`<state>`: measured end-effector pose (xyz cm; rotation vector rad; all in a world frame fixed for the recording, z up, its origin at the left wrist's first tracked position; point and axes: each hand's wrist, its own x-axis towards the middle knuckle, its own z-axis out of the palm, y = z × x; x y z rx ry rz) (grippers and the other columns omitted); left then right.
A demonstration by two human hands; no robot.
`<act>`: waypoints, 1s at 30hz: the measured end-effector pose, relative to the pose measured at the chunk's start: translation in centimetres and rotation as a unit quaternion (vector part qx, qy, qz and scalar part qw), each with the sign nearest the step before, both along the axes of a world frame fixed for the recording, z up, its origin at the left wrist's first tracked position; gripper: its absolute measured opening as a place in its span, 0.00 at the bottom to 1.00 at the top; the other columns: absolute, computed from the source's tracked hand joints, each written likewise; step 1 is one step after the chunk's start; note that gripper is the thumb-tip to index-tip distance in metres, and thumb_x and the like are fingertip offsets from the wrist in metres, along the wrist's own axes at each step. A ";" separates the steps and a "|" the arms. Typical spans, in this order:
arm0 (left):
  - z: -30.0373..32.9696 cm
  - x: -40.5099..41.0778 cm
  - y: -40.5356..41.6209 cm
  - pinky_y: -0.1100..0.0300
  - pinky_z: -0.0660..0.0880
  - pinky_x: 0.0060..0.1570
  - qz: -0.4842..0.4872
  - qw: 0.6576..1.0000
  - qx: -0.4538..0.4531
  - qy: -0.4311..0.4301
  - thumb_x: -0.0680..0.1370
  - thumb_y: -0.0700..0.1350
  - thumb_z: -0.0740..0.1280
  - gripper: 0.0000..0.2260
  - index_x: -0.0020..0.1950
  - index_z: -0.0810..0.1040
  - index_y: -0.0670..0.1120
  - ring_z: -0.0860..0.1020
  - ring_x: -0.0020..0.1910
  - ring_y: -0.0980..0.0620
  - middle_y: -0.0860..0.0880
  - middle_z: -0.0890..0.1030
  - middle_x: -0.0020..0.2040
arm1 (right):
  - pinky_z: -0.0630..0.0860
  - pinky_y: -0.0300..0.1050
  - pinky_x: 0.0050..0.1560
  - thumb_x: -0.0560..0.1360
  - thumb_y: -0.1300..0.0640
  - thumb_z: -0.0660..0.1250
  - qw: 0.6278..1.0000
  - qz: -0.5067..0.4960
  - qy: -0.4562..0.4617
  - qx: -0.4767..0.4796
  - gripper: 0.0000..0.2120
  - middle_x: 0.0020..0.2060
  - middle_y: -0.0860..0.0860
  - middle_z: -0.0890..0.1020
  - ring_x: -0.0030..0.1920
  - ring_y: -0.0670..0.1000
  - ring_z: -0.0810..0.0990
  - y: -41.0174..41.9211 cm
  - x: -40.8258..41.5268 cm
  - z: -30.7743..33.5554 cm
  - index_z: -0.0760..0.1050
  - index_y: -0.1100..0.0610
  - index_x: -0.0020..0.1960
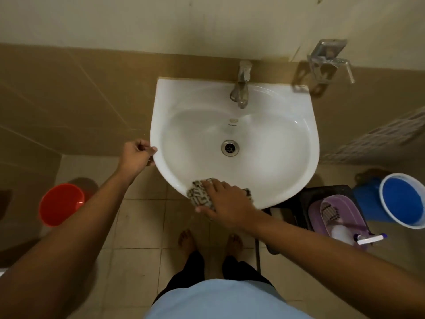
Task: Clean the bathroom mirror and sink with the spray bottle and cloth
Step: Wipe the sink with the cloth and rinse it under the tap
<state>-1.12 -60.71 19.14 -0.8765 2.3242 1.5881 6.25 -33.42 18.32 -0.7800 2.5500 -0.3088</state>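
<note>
From the head camera I see my right hand (224, 200) lying flat with straight fingers on the patterned cloth (199, 196), pressing it onto the near rim of the white sink (271, 171). My left hand (137, 154) curls its fingers around the sink's left edge. The spray bottle (349, 234) lies in a purple tub (345, 208) to the right

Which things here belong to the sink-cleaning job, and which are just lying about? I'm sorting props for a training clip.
In use for the job:
- sink
- patterned cloth under the right hand
- left hand on the sink's rim
- spray bottle in the purple tub

Lying about:
- red bucket
- blue bucket
- second cloth in the tub
- wall bracket
</note>
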 end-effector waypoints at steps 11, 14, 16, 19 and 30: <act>0.5 -0.9 -1.4 0.67 0.76 0.27 -0.008 0.996 0.086 -0.034 0.77 0.34 0.67 0.07 0.55 0.76 0.39 0.80 0.34 0.54 0.45 0.81 0.43 | 0.73 0.63 0.64 0.81 0.40 0.57 0.983 -0.166 0.003 -0.077 0.36 0.74 0.63 0.64 0.71 0.63 0.67 -13.8 -3.9 -1.6 0.50 0.58 0.80; 0.5 -1.0 -1.3 0.61 0.82 0.33 0.004 0.991 0.125 -0.042 0.77 0.33 0.68 0.08 0.55 0.74 0.38 0.83 0.36 0.49 0.42 0.82 0.44 | 0.73 0.62 0.65 0.81 0.40 0.55 0.989 -0.094 -0.040 -0.107 0.33 0.76 0.57 0.62 0.72 0.59 0.67 -9.0 -2.1 -0.7 0.50 0.53 0.80; 0.4 -1.0 -0.9 0.61 0.83 0.34 0.018 0.992 0.117 -0.035 0.77 0.33 0.68 0.07 0.54 0.74 0.39 0.82 0.40 0.47 0.42 0.81 0.45 | 0.66 0.59 0.71 0.82 0.39 0.54 0.988 -0.067 -0.101 -0.098 0.33 0.79 0.54 0.58 0.75 0.56 0.63 -4.7 -1.5 0.3 0.49 0.52 0.80; -0.1 -0.9 -0.1 0.58 0.82 0.35 0.044 0.996 0.071 -0.017 0.77 0.36 0.68 0.05 0.51 0.76 0.41 0.82 0.42 0.47 0.43 0.82 0.47 | 0.56 0.53 0.76 0.82 0.39 0.52 0.977 -0.046 -0.203 -0.048 0.31 0.80 0.50 0.56 0.77 0.53 0.59 1.5 -2.4 1.6 0.50 0.50 0.81; -2.1 -0.1 4.1 0.50 0.71 0.47 0.097 0.981 -0.162 0.051 0.79 0.43 0.63 0.09 0.54 0.75 0.39 0.75 0.46 0.41 0.41 0.77 0.47 | 0.37 0.62 0.77 0.82 0.46 0.55 0.924 0.182 0.090 0.325 0.32 0.80 0.52 0.43 0.80 0.57 0.40 15.8 -18.2 -3.3 0.43 0.47 0.81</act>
